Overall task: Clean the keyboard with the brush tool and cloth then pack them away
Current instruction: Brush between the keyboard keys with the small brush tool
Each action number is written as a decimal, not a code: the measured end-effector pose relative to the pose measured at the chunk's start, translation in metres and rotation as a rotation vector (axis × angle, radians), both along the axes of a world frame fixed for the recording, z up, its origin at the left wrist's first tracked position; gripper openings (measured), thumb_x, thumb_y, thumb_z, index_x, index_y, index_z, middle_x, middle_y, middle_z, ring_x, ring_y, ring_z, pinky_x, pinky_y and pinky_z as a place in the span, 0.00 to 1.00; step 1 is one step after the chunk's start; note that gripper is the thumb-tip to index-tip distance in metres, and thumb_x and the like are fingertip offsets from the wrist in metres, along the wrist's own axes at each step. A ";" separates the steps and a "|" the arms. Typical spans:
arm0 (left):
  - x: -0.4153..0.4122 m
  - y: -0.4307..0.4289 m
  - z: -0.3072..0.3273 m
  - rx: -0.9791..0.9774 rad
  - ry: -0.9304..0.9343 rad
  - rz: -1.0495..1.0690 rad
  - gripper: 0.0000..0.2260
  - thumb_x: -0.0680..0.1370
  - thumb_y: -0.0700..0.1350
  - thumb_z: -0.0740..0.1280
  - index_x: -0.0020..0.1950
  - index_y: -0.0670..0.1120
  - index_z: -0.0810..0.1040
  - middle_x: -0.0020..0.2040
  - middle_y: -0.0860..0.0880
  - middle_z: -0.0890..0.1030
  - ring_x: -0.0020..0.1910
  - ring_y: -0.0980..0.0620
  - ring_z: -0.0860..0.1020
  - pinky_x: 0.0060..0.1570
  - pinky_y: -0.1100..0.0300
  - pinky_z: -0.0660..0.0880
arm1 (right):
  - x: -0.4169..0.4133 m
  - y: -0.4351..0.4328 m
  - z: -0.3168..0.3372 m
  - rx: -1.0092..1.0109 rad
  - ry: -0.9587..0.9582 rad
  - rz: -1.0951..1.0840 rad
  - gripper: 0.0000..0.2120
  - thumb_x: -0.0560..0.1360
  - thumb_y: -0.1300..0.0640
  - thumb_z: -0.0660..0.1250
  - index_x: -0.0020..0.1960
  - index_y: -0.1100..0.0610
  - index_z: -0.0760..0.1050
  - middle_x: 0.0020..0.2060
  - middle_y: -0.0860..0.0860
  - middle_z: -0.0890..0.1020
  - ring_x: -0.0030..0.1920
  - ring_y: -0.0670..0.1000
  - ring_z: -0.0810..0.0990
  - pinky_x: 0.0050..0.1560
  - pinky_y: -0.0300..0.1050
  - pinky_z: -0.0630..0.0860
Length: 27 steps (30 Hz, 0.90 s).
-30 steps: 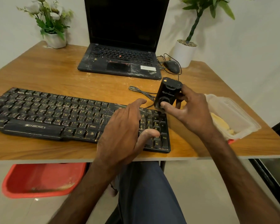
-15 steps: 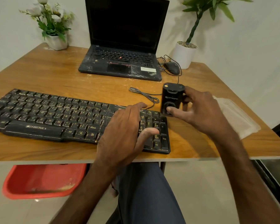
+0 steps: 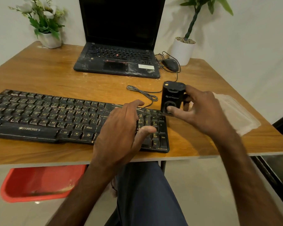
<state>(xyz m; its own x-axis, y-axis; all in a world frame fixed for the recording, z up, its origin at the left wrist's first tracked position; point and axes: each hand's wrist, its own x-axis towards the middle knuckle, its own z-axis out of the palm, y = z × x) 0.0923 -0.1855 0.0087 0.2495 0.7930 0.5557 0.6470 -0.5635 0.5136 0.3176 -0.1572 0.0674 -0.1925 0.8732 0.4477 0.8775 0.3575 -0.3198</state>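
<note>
Left hand [image 3: 121, 132] lies palm-down on the numeric-pad end of the Zebronics keyboard [image 3: 47, 118], fingers straight and spread, thumb out, steadying it. Right hand [image 3: 203, 115] grips the brush tool [image 3: 171, 95], a black block held upright, with the thumb across its lower front and the fingers curled behind. The tool's base is at the keyboard's far right corner, at one o'clock from the left hand; contact cannot be confirmed. No bristles show from this side. Judgement: the brushing step is at its opening, with the tool at the keys but not yet working them. The next move calls for turning the brush end down onto the keys and sweeping along the rows while the left hand braces the board. The cloth cannot be made out. A clear plastic container [image 3: 235, 111] at three o'clock of the right hand probably serves for packing. The keyboard cable [image 3: 142, 93] loops at twelve o'clock of the left hand. Surface: a wood-grain table [image 3: 39, 74], dusty in patches, carries a ThinkPad laptop [image 3: 119, 62] at twelve o'clock with a mouse [image 3: 170, 64] beside it. A white flower pot [image 3: 51, 40] stands at ten and a potted plant [image 3: 183, 49] at one. Room: pale walls, tiled floor, and a red bin [image 3: 39, 181] under the table at seven o'clock.
</note>
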 end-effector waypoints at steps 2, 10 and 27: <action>0.001 -0.001 0.000 0.000 0.011 0.001 0.37 0.80 0.70 0.43 0.72 0.43 0.69 0.51 0.53 0.73 0.50 0.57 0.71 0.51 0.54 0.72 | -0.016 0.004 -0.006 0.025 0.084 0.057 0.27 0.72 0.42 0.72 0.67 0.53 0.75 0.50 0.48 0.85 0.43 0.45 0.81 0.44 0.52 0.81; -0.001 0.000 0.003 -0.006 0.006 0.015 0.37 0.80 0.69 0.43 0.72 0.43 0.68 0.52 0.53 0.72 0.50 0.57 0.71 0.50 0.57 0.70 | -0.009 0.001 -0.004 -0.007 -0.121 0.005 0.26 0.74 0.42 0.71 0.67 0.53 0.73 0.43 0.43 0.79 0.43 0.49 0.79 0.37 0.43 0.72; -0.002 0.000 0.001 -0.009 0.017 0.006 0.38 0.79 0.71 0.43 0.74 0.44 0.66 0.52 0.54 0.71 0.49 0.56 0.72 0.48 0.56 0.71 | -0.010 -0.005 -0.001 0.048 -0.304 -0.057 0.25 0.75 0.40 0.67 0.67 0.52 0.71 0.49 0.51 0.82 0.43 0.49 0.75 0.38 0.44 0.67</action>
<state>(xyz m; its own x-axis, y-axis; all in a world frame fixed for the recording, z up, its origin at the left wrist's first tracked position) 0.0903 -0.1859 0.0097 0.2543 0.7995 0.5442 0.6588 -0.5551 0.5077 0.3076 -0.1622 0.0663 -0.2752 0.8656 0.4184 0.9495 0.3130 -0.0230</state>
